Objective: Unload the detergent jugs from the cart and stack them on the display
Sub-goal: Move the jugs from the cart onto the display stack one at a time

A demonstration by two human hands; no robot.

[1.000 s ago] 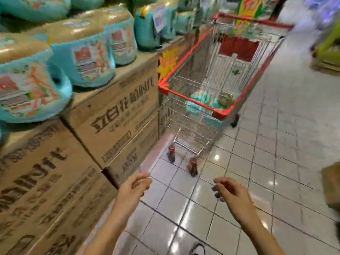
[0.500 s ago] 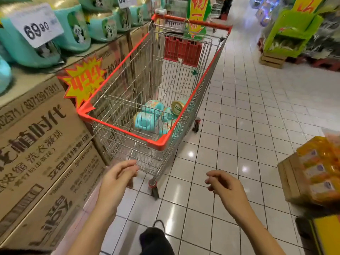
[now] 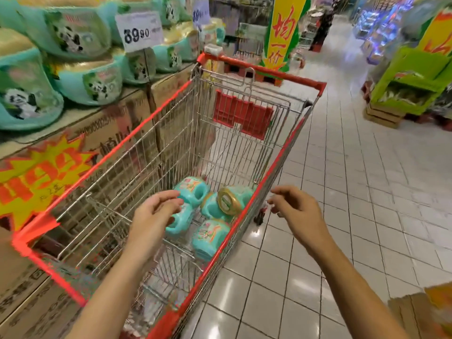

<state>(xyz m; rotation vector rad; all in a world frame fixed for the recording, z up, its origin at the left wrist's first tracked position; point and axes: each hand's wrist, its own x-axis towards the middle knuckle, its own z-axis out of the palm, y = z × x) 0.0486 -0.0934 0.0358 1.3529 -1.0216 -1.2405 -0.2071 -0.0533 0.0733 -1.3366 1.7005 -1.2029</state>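
Jugs — four, teal — lie in one cart; two hands, left hand and right hand, hang relaxed, empty.

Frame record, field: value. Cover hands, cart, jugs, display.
left hand: open, empty, above the cart basket
right hand: loosely curled, empty, beside the cart's right rim
cart: wire, red rim, parked alongside the display
jugs in cart: about four, teal, lying at the bottom
display jugs: teal, stacked on cartons
price sign: stands among the display jugs
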